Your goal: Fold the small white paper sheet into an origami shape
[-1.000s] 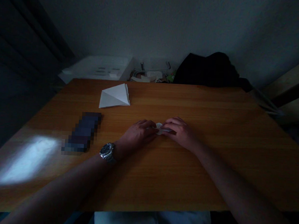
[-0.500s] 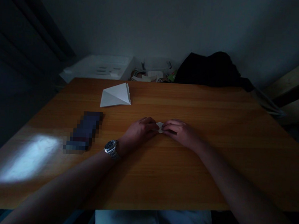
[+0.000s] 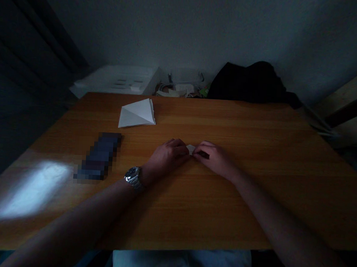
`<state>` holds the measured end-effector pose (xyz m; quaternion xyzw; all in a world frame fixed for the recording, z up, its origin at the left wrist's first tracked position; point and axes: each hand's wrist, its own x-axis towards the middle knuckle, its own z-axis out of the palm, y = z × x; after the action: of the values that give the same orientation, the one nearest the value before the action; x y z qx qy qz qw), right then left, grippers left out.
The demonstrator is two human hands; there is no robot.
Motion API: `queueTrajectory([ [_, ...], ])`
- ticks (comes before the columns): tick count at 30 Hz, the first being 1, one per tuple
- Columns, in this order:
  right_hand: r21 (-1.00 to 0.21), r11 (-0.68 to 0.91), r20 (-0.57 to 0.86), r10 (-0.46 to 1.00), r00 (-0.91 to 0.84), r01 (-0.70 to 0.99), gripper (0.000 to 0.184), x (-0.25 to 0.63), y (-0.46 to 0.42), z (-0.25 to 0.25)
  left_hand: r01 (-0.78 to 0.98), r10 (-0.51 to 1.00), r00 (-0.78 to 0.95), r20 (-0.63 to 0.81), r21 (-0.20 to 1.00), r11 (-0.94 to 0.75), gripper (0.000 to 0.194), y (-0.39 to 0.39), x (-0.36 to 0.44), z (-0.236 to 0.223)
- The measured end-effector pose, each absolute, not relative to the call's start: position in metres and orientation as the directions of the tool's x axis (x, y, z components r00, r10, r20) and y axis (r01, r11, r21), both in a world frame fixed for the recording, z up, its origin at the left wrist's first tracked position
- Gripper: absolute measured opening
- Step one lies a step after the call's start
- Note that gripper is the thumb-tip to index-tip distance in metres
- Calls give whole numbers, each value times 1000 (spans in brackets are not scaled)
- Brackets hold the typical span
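A small piece of white paper [image 3: 191, 149] shows between my two hands, just above or on the wooden table; its shape is mostly covered by fingers. My left hand [image 3: 172, 154], with a metal watch [image 3: 133, 177] on its wrist, grips the paper's left side with fingers closed. From the right, my right hand [image 3: 210, 154] pinches the other side between thumb and fingers. Farther back on the left lies a stack of folded white paper [image 3: 138, 113], with a diagonal crease across its top sheet.
A pixelated dark flat object [image 3: 101, 156] lies on the wooden table [image 3: 192, 214], left of my hands. Past the far edge are a white plastic bin [image 3: 118, 76], a clear box of clutter [image 3: 185, 84] and black cloth [image 3: 249, 83]. Light glares at the table's left.
The fingers of my right hand have shifted slightly left and closed more over the small paper, so less of it shows. My left hand stays nearly in place.
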<state>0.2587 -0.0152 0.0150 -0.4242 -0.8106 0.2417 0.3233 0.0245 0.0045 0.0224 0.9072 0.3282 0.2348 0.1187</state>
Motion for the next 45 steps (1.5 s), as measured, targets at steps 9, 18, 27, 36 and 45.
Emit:
queueTrajectory([
  [9,-629,524,352,850,-392,574,6,256,-13,15,564,739,589,328,487,-666,10,7,28,18],
  [18,-672,440,331,898,-290,596,10,256,-5,3,536,783,531,324,587,-607,5,10,29,15],
  [27,-667,431,328,902,-281,607,12,256,-3,0,492,776,541,324,626,-605,13,16,27,10],
  [36,-658,418,332,908,-257,626,12,256,-1,0,563,729,609,313,477,-675,9,7,24,22],
  [45,-651,418,318,908,-273,633,11,256,-1,1,507,557,786,268,235,-829,25,3,12,30],
])
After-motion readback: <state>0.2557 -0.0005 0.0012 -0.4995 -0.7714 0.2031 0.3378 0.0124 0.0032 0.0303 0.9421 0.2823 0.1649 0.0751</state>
